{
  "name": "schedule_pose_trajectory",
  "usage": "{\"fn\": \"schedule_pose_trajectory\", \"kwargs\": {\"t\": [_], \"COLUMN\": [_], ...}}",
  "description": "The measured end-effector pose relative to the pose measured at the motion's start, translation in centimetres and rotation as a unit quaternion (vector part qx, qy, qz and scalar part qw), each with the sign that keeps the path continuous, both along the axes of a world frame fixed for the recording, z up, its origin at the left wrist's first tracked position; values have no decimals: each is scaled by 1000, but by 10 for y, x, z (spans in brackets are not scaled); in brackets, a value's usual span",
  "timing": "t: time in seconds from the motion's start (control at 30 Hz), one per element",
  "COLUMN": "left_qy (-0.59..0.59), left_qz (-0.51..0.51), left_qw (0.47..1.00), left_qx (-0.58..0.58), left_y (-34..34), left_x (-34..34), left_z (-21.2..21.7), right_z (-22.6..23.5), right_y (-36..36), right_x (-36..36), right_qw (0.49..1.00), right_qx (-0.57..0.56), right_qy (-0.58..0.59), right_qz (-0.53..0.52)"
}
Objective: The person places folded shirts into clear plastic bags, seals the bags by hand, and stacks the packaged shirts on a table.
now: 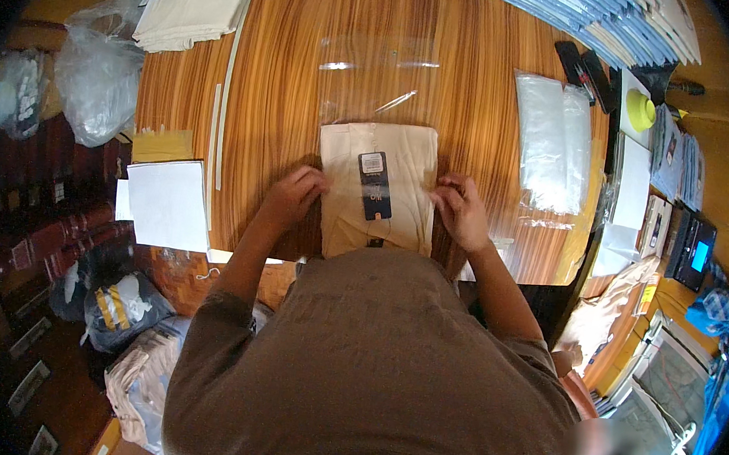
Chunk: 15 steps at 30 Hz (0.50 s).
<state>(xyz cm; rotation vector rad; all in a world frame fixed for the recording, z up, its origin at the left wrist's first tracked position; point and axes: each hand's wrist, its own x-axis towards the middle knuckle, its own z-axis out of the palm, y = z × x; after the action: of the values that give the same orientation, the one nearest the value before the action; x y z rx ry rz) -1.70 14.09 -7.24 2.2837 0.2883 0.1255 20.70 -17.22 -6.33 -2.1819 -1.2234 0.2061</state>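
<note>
A folded beige garment (339, 217), probably trousers, lies in front of me with a dark hang tag (374, 195) on its middle. A clear plastic bag (377, 81) stretches flat beyond its far edge; how far the plastic covers the garment is hard to make out. My left hand (296, 194) is at the left edge, fingertips pinched together on what looks like the bag's side. Along the right edge, my right hand (465, 212) has its thumb and fingers closed in the same way. The garment's near end reaches my shirt front.
Clear bags (549, 144) lie stacked at the right of the wooden table (283, 73). Folded beige garments (197, 13) sit far left, blue packed garments (565, 11) far right. White sheets (165, 206) overhang the left edge. Another person (601, 452) is at lower right.
</note>
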Motion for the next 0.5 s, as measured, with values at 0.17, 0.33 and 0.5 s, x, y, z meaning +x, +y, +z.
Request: {"fn": "schedule_pose_trajectory", "kwargs": {"t": [0.17, 0.33, 0.5], "left_qy": [61, 171, 225], "left_qz": [-74, -109, -59], "left_qw": [993, 962, 971], "left_qx": [-70, -181, -51], "left_y": [-20, -47, -65], "left_x": [-43, -82, -36], "left_z": [5, 15, 54], "right_z": [1, 4, 10], "right_y": [-43, -81, -64], "right_x": [-51, -78, -77], "right_qw": [987, 926, 903], "right_qx": [-27, -86, -77], "right_qy": [157, 366, 413], "right_qz": [-1, -12, -91]}}
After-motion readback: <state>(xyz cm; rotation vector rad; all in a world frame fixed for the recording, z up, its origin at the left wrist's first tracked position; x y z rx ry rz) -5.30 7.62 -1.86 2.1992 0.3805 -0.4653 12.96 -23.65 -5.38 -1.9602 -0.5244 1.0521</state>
